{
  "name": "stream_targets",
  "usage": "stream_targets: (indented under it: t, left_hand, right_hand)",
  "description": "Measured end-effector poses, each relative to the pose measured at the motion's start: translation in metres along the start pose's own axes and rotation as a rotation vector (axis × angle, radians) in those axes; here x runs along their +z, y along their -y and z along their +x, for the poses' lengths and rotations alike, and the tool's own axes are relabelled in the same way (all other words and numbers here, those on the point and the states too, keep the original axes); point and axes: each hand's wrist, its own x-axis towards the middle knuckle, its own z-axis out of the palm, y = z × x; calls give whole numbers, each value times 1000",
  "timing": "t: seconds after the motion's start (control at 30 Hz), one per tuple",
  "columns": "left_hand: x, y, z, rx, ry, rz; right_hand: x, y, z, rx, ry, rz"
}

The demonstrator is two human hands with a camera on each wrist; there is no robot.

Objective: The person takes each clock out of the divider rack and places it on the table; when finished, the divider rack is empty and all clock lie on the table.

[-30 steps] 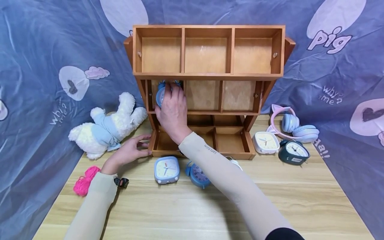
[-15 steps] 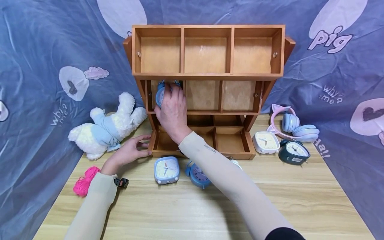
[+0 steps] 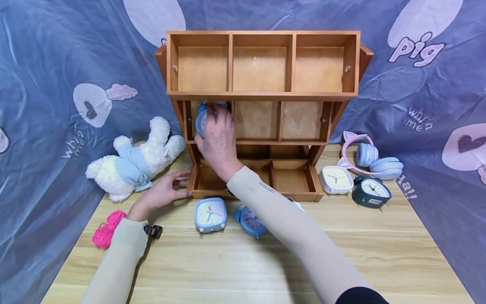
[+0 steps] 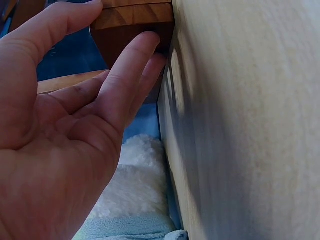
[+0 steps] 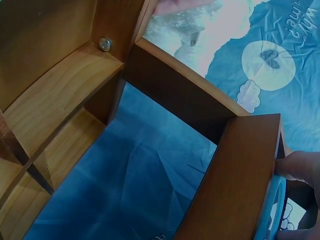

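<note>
In the head view a three-tier wooden shelf [image 3: 262, 96] stands on the table. My right hand [image 3: 218, 143] grips a round blue alarm clock [image 3: 201, 121] inside the left compartment of the middle tier, covering much of its face. The right wrist view catches only the clock's blue rim [image 5: 271, 205] between thumb and fingers. Low on the left, my left hand [image 3: 162, 193] rests its fingertips on the bottom tier's left side. Up close in the left wrist view, its thumb and extended fingers lie around the shelf's corner [image 4: 132, 35].
A square blue clock [image 3: 211, 214] and a blue twin-bell clock [image 3: 252, 223] stand before the shelf, with a white one partly behind my right arm. To the right are a white clock [image 3: 337, 180], a dark green clock [image 3: 372, 192] and headphones [image 3: 366, 156]. Leftward lie a plush toy [image 3: 134, 162] and pink yarn [image 3: 109, 229].
Hardly anything differs. The blue alarm clock in my right hand has shifted very slightly left within its compartment; the left hand stays in place.
</note>
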Motion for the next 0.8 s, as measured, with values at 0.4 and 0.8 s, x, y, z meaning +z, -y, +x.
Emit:
stream_targets:
  t: [0.4,0.8]
  left_hand:
    - [-1,1,0,-3,1,-3]
    - [1,1,0,-21,-2,14]
  right_hand:
    - [-4,1,0,-26,-29,30]
    - [-11,0,0,-49,-34,70]
